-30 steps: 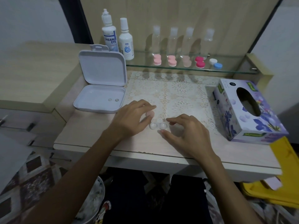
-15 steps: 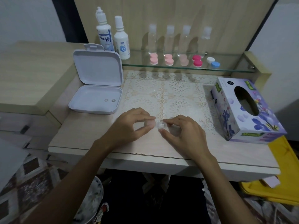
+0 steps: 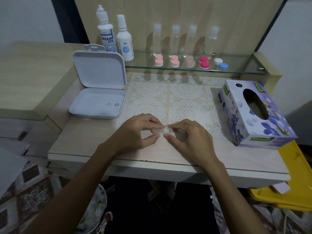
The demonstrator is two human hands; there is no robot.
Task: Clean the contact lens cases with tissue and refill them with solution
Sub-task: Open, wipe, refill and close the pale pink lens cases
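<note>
A small clear contact lens case (image 3: 166, 130) is held just above the table's lace mat, between both hands. My left hand (image 3: 140, 131) pinches its left well, with a pale pink cap showing under the fingertips. My right hand (image 3: 189, 137) pinches the right end between thumb and forefinger. Two solution bottles (image 3: 107, 33) stand at the back left. A flowered tissue box (image 3: 253, 114) lies at the right. Several capped lens cases (image 3: 174, 61) sit in a row on the glass shelf.
An open white box (image 3: 98, 98) with two lenses in its tray stands at the left. Several clear bottles (image 3: 175, 40) line the glass shelf (image 3: 236, 69). A yellow lid (image 3: 287, 191) lies low at the right. The table edge (image 3: 152, 163) runs below my wrists.
The lens case lay on the mat a second ago. Both hands have closed on it and lifted it slightly, with the left fingers over its left well.
</note>
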